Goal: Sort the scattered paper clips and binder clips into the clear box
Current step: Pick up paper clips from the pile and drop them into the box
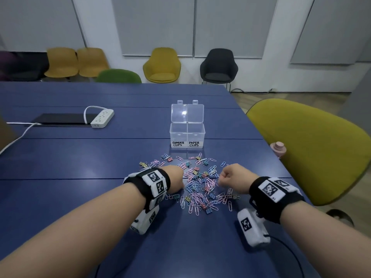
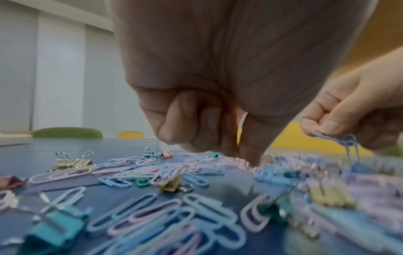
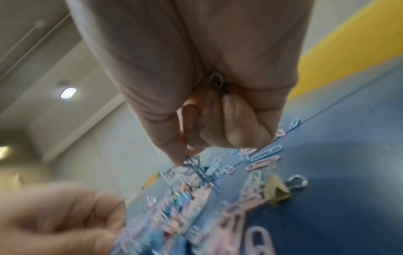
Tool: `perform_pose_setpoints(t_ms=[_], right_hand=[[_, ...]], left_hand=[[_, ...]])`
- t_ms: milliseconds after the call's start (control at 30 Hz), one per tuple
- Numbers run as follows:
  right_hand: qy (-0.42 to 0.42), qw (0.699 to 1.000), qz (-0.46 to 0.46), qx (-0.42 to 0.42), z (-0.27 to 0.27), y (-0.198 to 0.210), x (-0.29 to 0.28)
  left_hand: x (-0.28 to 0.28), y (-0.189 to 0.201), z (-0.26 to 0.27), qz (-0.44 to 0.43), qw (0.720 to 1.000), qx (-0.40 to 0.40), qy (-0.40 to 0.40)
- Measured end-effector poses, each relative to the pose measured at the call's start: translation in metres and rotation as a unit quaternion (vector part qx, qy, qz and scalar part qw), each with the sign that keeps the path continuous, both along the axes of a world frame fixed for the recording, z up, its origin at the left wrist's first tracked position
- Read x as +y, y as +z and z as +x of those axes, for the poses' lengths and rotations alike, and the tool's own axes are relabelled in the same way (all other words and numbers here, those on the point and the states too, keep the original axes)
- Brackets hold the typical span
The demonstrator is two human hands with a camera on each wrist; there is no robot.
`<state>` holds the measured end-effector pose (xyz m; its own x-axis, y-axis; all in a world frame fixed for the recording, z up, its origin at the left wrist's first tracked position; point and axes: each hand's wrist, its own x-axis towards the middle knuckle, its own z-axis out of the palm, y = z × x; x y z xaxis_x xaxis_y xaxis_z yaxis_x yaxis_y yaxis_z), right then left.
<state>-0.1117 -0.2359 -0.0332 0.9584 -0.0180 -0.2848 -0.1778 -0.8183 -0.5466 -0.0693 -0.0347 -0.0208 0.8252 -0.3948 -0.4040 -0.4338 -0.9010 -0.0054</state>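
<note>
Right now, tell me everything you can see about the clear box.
The clear box looks like transparent plastic with two side-by-side compartments, labelled BINDER CLIPS on the left and PAPER CLIPS on the right. Both hinged lids stand open at the back. It sits upright on the blue table, just beyond the clip pile; neither hand touches it.

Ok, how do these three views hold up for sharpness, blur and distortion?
Head view: sharp and evenly lit, wide-angle bending at the edges, labels on the clear box readable. Left wrist view: near paper clips fairly crisp, the right hand side smeared. Right wrist view: heavy motion blur, the left hand a soft blob, only the gold binder clip roughly defined.
</note>
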Motion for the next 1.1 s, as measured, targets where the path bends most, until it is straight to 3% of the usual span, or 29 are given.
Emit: perform_pose_setpoints(t_ms=[67,100,133,167,233,267,300,333,367,433,500,633,700,800,867,900,1000,1100], right_hand=[[-0.083,0.981,0.175,0.033,-0.003,0.003,-0.004],[-0.127,0.949,0.283,0.049,-0.005,0.004,-0.006],[-0.167,0.908,0.378,0.065,-0.006,0.005,-0.007],[-0.2,0.864,0.455,0.086,-0.008,0.007,-0.008],[-0.237,0.776,0.57,0.128,-0.009,0.011,-0.009],[-0.245,0.737,0.613,0.142,-0.008,0.011,-0.01],[-0.25,0.707,0.645,0.147,-0.006,0.011,-0.01],[-0.257,0.686,0.665,0.143,-0.004,0.01,-0.01],[-0.266,0.675,0.674,0.136,-0.002,0.009,-0.01],[-0.265,0.689,0.663,0.127,0.002,0.008,-0.01],[-0.243,0.738,0.619,0.115,0.007,0.008,-0.01],[-0.144,0.834,0.512,0.147,0.023,0.016,-0.017],[-0.097,0.862,0.459,0.19,0.034,0.023,-0.022],[-0.032,0.902,0.371,0.218,0.055,0.032,-0.027],[-0.015,0.928,0.308,0.211,0.073,0.039,-0.027],[-0.014,0.939,0.28,0.199,0.083,0.043,-0.027],[-0.034,0.96,0.24,0.137,0.119,0.056,-0.018],[-0.078,0.958,0.273,0.038,0.153,0.069,0.001]], left_hand=[[0.002,0.003,0.001,-0.121,0.992,0.008,0.032],[0.005,0.005,0.002,-0.216,0.973,0.028,0.077],[0.007,0.007,0.002,-0.329,0.931,0.063,0.145],[0.009,0.007,0.004,-0.456,0.85,0.121,0.232],[0.014,0.011,0.006,-0.649,0.605,0.277,0.369],[0.017,0.013,0.008,-0.693,0.497,0.336,0.4],[0.019,0.014,0.009,-0.717,0.426,0.367,0.412],[0.021,0.013,0.01,-0.731,0.389,0.376,0.414],[0.022,0.012,0.012,-0.738,0.383,0.372,0.413],[0.02,0.01,0.015,-0.724,0.42,0.366,0.408],[0.019,0.011,0.02,-0.672,0.489,0.382,0.404],[0.023,0.028,0.039,-0.482,0.664,0.448,0.355],[0.022,0.035,0.053,-0.42,0.722,0.444,0.325],[0.01,0.046,0.078,-0.377,0.792,0.366,0.311],[-0.005,0.058,0.096,-0.411,0.802,0.312,0.301],[-0.014,0.063,0.106,-0.452,0.79,0.287,0.297],[-0.043,0.074,0.133,-0.586,0.711,0.239,0.307],[-0.061,0.07,0.154,-0.642,0.653,0.225,0.331]])
